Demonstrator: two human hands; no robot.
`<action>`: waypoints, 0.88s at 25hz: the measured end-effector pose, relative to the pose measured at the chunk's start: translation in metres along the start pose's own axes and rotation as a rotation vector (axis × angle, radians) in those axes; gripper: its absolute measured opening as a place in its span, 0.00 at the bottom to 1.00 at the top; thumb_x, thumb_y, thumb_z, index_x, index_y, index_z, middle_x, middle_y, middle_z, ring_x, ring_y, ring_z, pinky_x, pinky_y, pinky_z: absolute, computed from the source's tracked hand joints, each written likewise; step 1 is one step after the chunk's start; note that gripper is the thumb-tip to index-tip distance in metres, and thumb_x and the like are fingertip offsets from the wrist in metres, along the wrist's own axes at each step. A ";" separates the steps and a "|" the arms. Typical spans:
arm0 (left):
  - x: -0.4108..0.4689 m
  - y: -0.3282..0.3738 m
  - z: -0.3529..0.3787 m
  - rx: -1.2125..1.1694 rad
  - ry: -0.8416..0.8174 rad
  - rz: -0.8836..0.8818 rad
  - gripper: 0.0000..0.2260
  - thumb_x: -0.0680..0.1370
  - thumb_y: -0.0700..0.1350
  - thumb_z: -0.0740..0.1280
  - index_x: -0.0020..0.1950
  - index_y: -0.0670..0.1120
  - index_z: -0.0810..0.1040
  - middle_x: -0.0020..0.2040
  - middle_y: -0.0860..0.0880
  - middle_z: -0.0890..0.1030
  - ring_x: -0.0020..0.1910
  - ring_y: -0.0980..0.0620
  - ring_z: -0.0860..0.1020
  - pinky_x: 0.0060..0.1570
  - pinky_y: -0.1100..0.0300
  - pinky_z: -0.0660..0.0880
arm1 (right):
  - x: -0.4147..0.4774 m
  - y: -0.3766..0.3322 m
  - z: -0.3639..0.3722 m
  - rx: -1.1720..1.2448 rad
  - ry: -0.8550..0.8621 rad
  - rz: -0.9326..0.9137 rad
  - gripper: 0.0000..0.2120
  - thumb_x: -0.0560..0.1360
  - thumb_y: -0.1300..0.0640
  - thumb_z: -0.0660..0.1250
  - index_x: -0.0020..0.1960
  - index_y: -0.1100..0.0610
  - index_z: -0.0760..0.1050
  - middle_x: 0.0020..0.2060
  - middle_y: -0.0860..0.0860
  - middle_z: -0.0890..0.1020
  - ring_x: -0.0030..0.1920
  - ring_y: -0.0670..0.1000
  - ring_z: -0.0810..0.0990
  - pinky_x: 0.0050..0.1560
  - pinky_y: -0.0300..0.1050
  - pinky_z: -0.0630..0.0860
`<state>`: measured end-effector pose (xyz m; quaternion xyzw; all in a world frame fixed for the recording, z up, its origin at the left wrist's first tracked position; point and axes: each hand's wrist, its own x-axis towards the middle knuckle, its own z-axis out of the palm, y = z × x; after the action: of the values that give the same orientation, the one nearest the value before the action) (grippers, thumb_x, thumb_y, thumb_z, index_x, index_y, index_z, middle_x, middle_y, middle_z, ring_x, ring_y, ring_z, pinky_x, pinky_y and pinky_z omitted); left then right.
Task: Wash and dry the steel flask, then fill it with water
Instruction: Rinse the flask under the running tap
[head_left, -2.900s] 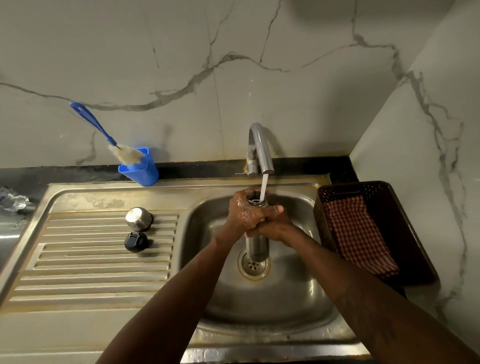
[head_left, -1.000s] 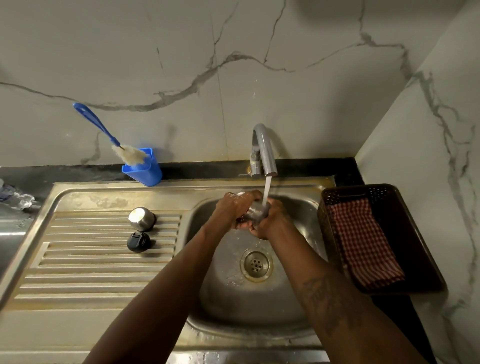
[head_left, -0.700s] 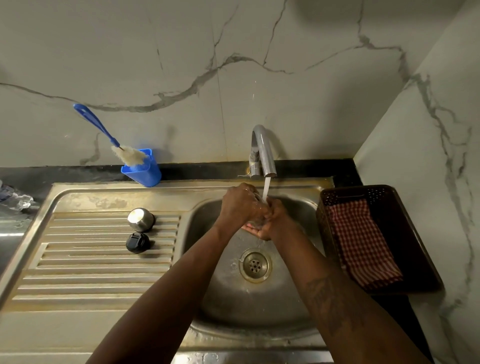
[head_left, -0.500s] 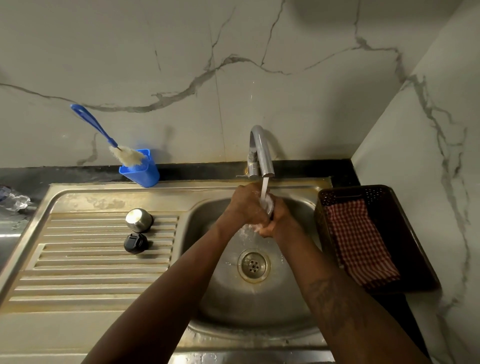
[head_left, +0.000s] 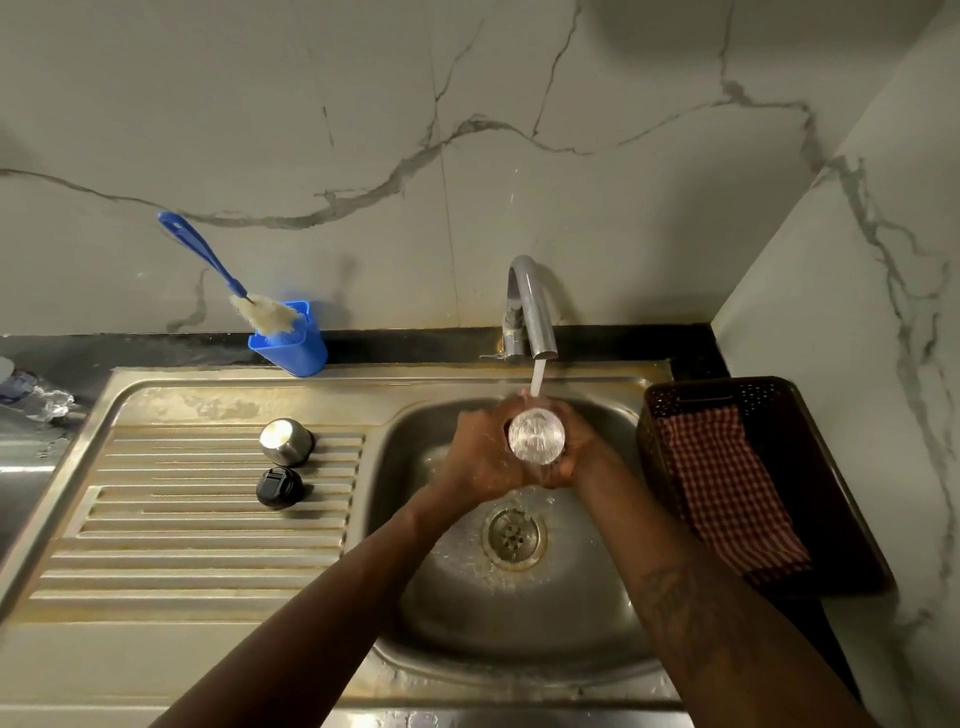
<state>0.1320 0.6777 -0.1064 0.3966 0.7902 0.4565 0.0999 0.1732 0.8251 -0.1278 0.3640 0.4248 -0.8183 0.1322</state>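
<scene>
Steel flask (head_left: 536, 435) under running tap (head_left: 530, 306)

Flask (head_left: 536, 435): shiny wet steel; sink (head_left: 493, 629): dull, stained metal. Right of sink, checked cloth (head_left: 727, 493) in matt plastic basket (head_left: 813, 467).

Home kitchen: steel sink (head_left: 234, 545), tap (head_left: 530, 306).

Veined marble walls (head_left: 623, 208), black counter (head_left: 415, 347)
</scene>
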 end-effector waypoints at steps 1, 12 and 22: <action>-0.009 -0.003 0.000 -0.034 -0.021 -0.020 0.28 0.66 0.52 0.86 0.64 0.50 0.83 0.57 0.54 0.86 0.58 0.61 0.83 0.60 0.67 0.77 | -0.003 -0.008 -0.001 -0.141 -0.057 -0.029 0.16 0.73 0.52 0.74 0.57 0.58 0.81 0.50 0.55 0.86 0.54 0.56 0.83 0.64 0.60 0.78; -0.012 -0.036 -0.020 -0.842 0.243 -1.139 0.25 0.74 0.54 0.78 0.64 0.48 0.72 0.63 0.38 0.77 0.60 0.39 0.79 0.53 0.40 0.83 | -0.016 -0.059 0.038 -1.479 -0.154 0.099 0.48 0.68 0.49 0.81 0.81 0.45 0.59 0.75 0.58 0.68 0.64 0.60 0.75 0.58 0.53 0.77; 0.005 -0.012 0.019 -1.597 0.720 -1.099 0.25 0.79 0.55 0.71 0.69 0.41 0.75 0.57 0.36 0.84 0.56 0.38 0.84 0.55 0.47 0.83 | -0.019 -0.078 0.022 -0.857 -0.003 0.003 0.29 0.70 0.40 0.78 0.62 0.57 0.79 0.53 0.61 0.85 0.48 0.59 0.88 0.47 0.55 0.86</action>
<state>0.1322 0.6908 -0.1255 -0.3607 0.3123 0.8308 0.2864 0.1345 0.8531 -0.0595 0.2754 0.7258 -0.5680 0.2735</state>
